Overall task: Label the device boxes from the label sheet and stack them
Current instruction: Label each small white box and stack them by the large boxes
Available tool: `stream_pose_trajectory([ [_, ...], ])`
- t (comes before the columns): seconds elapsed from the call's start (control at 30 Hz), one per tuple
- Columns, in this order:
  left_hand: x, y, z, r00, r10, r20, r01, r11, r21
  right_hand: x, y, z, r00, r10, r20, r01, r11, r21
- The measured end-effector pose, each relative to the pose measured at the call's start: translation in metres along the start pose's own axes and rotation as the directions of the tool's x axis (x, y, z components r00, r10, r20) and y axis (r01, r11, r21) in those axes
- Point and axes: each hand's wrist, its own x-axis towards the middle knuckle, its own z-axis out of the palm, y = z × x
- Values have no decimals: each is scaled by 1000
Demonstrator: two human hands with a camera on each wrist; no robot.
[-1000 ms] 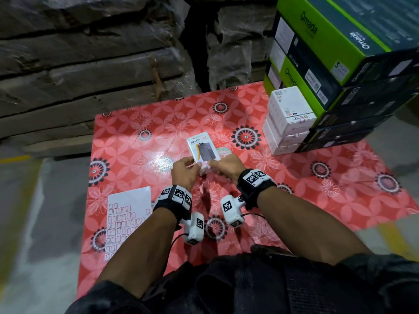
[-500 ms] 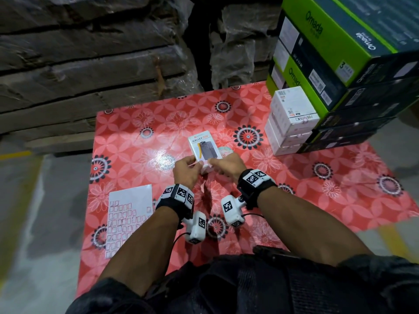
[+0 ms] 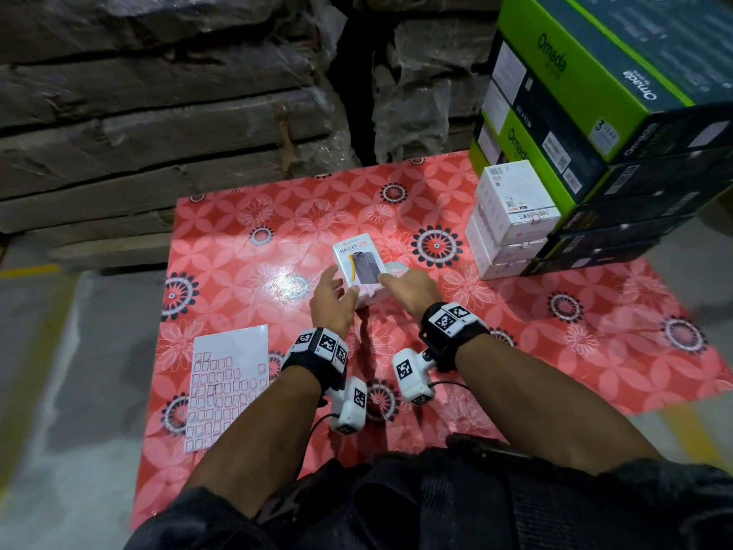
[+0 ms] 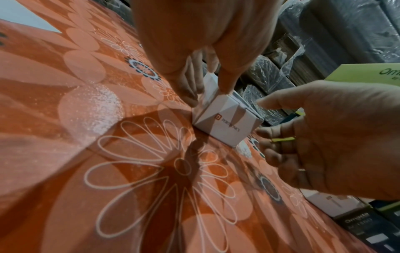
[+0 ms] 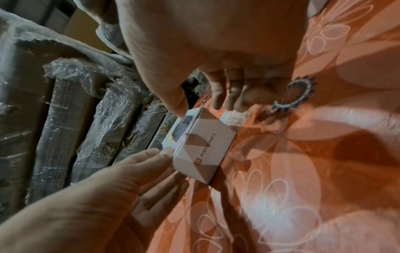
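Head view shows the white power-bank box (image 3: 359, 269) lying flat on the red floral tablecloth (image 3: 595, 335), its printed face up and its long axis running away from the person, tilted a little to the right. Both hands flank its near end. The left hand (image 3: 331, 301) has relaxed, spread fingers, the thumb lying against the box's near left corner; it grips nothing. The right hand (image 3: 410, 285) has its index finger stretched onto the box's right edge and the other fingers loosely curled beside it; from the left wrist camera those curled fingers look empty, so I'd call that hand slack too.

The label sheet (image 3: 228, 385) lies near the left forearm, well apart from the box, with many of its rows already bare. The stack of white boxes (image 3: 509, 220) stands to the far right, against the green and black Omada cartons (image 3: 587, 113). I cannot make out a fresh label on the box. Judging by position, the right hand is nearer the stack, and the box would travel right and away to reach it.
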Motion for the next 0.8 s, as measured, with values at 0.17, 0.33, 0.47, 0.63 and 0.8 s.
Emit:
stream_pose_trajectory([
  [0.17,1,-4,0,997,37,65,-44,994,98,-6,-7,1,992,-119,45,120,993,-16],
  [0.33,4,-6,1,996,48,77,-56,992,110,4,-3,10,990,-133,39,136,988,-77],
  [0.47,7,-7,1,997,35,74,-41,995,92,2,-9,10,993,-118,17,119,987,-111],
  [0.63,7,-7,1,997,26,70,-31,997,68,5,-11,8,995,-75,71,78,996,-41],
  [0.8,9,-10,1,997,33,66,-37,997,66,8,-3,16,993,-119,18,121,990,-76],
])
